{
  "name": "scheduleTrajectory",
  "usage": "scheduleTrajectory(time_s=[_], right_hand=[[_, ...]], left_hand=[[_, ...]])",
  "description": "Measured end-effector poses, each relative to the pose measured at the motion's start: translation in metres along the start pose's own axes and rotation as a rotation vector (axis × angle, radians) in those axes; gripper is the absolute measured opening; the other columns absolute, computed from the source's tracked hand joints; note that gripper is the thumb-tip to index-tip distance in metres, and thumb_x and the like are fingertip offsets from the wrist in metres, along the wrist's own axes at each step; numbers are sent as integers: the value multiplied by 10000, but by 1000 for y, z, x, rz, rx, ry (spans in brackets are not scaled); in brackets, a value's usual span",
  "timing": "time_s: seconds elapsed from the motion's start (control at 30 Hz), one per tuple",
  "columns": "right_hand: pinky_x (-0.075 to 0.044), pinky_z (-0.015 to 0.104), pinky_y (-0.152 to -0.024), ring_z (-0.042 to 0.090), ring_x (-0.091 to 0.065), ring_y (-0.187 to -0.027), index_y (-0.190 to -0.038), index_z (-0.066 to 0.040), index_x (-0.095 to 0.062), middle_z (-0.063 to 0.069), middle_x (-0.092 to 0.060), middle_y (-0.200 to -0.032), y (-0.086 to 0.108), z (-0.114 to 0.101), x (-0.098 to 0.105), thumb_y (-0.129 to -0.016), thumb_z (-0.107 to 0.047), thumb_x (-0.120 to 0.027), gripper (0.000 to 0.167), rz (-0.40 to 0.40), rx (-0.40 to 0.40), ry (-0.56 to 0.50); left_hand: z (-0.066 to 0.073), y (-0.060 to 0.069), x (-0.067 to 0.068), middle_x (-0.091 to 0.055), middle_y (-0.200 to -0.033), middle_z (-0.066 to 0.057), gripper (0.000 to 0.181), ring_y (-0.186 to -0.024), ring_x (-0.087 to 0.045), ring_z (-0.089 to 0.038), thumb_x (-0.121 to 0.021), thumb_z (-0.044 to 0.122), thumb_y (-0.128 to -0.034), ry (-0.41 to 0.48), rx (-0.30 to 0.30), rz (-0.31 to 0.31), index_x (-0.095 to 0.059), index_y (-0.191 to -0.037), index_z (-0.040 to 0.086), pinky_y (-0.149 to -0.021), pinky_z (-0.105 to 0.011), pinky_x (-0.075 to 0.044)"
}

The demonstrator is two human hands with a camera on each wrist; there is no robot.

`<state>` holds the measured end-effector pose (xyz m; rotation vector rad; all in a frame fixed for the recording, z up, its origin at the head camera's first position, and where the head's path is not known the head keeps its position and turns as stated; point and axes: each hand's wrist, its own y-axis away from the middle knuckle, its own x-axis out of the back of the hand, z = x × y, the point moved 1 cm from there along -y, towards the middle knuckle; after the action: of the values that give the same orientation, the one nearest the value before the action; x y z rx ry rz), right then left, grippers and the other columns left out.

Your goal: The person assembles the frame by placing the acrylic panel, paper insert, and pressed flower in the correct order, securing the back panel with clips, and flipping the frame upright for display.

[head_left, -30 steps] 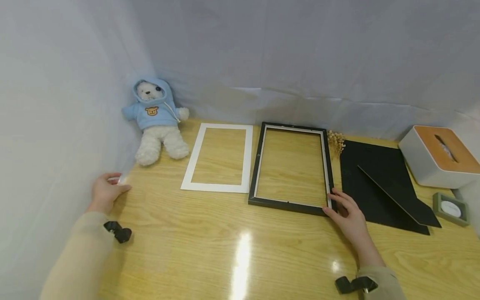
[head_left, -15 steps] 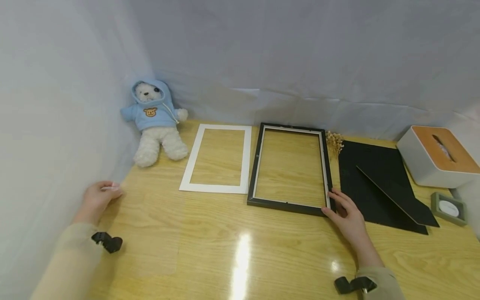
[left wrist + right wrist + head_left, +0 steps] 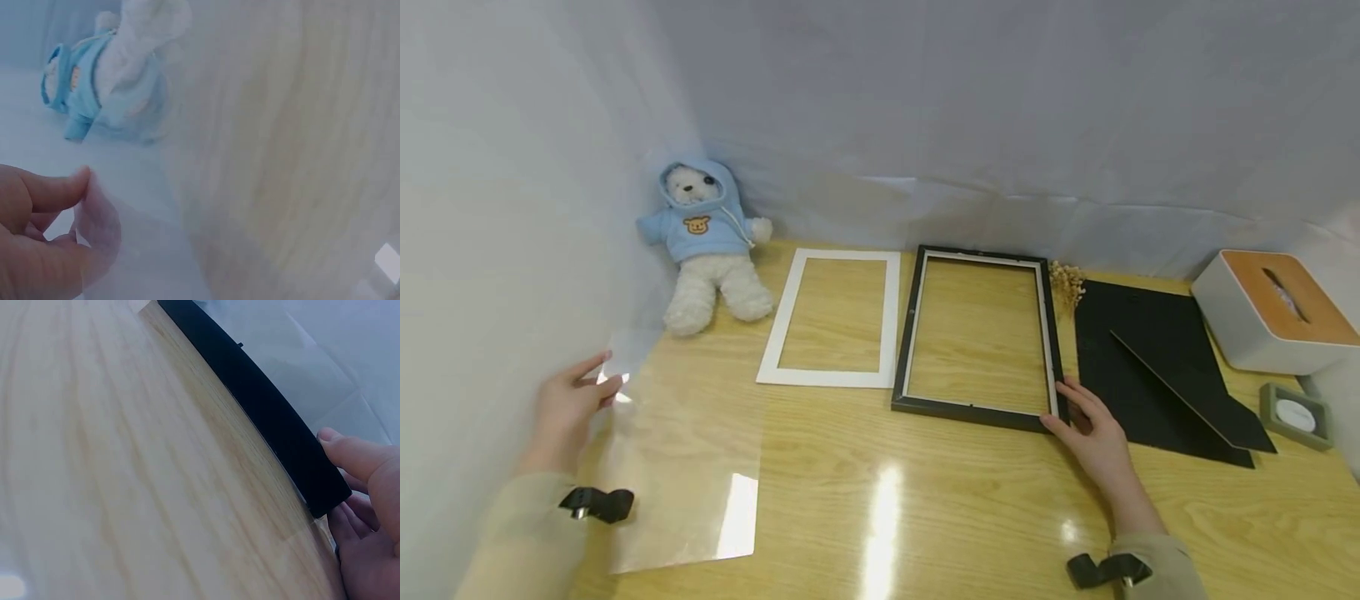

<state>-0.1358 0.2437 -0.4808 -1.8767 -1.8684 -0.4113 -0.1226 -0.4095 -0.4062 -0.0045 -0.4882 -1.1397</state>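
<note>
A clear, see-through sheet is pinched at its left edge by the left hand; in the left wrist view the thumb and fingers of the left hand lie on either side of that edge. The right hand grips the lower right corner of a black frame lying on the table. In the right wrist view, the thumb of the right hand rests on the corner of the black frame, fingers at its outer side. A white mat border lies left of the frame.
A plush toy in a blue hoodie sits at the back left. Right of the frame are dried flowers, a black backing board with a raised stand leg, a tissue box and a small green holder.
The left hand has moved left and slightly down, and the clear sheet it pinches now shows reflections and a visible lower edge. The right hand stays at the frame corner.
</note>
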Motion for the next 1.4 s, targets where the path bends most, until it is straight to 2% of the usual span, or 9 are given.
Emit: scheduleTrajectory(time_s=[0.23, 0.27, 0.43, 0.63, 0.8, 0.9, 1.0, 1.23, 1.4], right_hand=[[-351, 31, -918, 304, -385, -1302, -1350, -19, -521, 138, -370, -1478, 0, 0, 0, -865, -204, -722, 557, 1, 6, -22], [-352, 31, -917, 312, -385, -1300, -1349, -18, -523, 138, -371, -1477, 0, -1, 0, -864, -200, -723, 555, 1, 6, -24], [-351, 32, -919, 304, -388, -1299, -1352, -32, -525, 129, -368, -1481, 1, -1, 0, -865, -218, -721, 556, -1, 0, -17], [-350, 31, -920, 317, -386, -1303, -1356, -21, -516, 142, -363, -1481, 1, -1, 1, -862, -190, -724, 562, -3, 4, -28], [-354, 38, -925, 330, -382, -1307, -1364, -15, -504, 157, -350, -1487, 0, -2, 1, -860, -174, -724, 572, -9, 9, -35], [-353, 35, -922, 316, -381, -1309, -1362, -17, -506, 147, -350, -1489, 1, -2, 0, -863, -177, -721, 567, -9, 5, -36], [-361, 54, -936, 307, -378, -1315, -1360, -21, -510, 141, -352, -1489, 1, -1, 0, -867, -199, -717, 564, -13, -3, -37], [-394, 232, -1014, 295, -361, -1332, -1363, -35, -512, 135, -356, -1488, -1, 0, 1, -867, -223, -717, 569, -14, -7, -53], [-395, 258, -1016, 335, -355, -1329, -1360, 8, -499, 185, -352, -1478, 1, -9, 2, -870, -162, -712, 561, -12, 0, -48]], left_hand=[[30, 9, 1, -543, -740, 172, 548, -631, -551, 19, -540, 27, -937, -83, -41, 100, -332, -1442, -13, -585, -118, -510], [35, 11, 1, -529, -772, 159, 542, -638, -545, 30, -541, 48, -942, -116, -50, 114, -343, -1445, 6, -590, -112, -507], [63, 18, 4, -509, -822, 106, 519, -640, -525, 55, -550, 41, -930, -109, -86, 192, -412, -1427, 95, -563, -79, -482], [92, 28, 7, -523, -798, 195, 498, -670, -506, 29, -575, 98, -937, -115, -121, 215, -465, -1403, 234, -533, -81, -450], [110, 34, -3, -561, -860, 150, 490, -683, -565, 37, -592, 129, -938, -46, -164, 183, -481, -1398, 253, -609, -82, -496], [117, 38, -11, -584, -870, 119, 481, -692, -575, 15, -612, 115, -923, 47, -204, 158, -517, -1376, 247, -611, -88, -501], [125, 41, -23, -602, -849, 91, 463, -689, -581, -1, -626, 69, -906, 157, -252, 144, -560, -1344, 205, -600, -91, -503], [148, 51, -62, -597, -818, 43, 414, -667, -576, -31, -581, -34, -911, 275, -372, 107, -584, -1308, 84, -590, -96, -498], [166, 59, -80, -611, -827, -7, 376, -698, -579, -88, -600, -78, -885, 449, -391, 83, -658, -1217, 89, -609, -118, -513]])
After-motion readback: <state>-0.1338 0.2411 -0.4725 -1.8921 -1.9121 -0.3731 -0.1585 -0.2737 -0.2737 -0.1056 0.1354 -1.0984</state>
